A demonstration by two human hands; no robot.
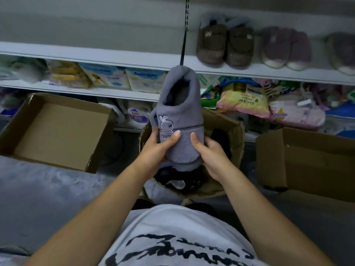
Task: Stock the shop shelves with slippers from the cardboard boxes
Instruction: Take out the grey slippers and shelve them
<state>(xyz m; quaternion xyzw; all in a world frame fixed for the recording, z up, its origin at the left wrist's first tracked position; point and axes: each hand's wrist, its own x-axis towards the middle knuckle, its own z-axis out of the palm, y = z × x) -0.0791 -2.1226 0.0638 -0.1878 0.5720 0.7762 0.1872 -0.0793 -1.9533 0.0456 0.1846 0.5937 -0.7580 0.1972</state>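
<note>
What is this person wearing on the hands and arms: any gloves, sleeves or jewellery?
Nothing is worn on them. The left hand and the right hand are bare, with no gloves, and no ring, watch or bracelet shows. The left forearm and the right forearm are uncovered as far as the picture reaches, so no sleeve is in view. Below them is a light T-shirt with black brush-stroke lettering.
</note>
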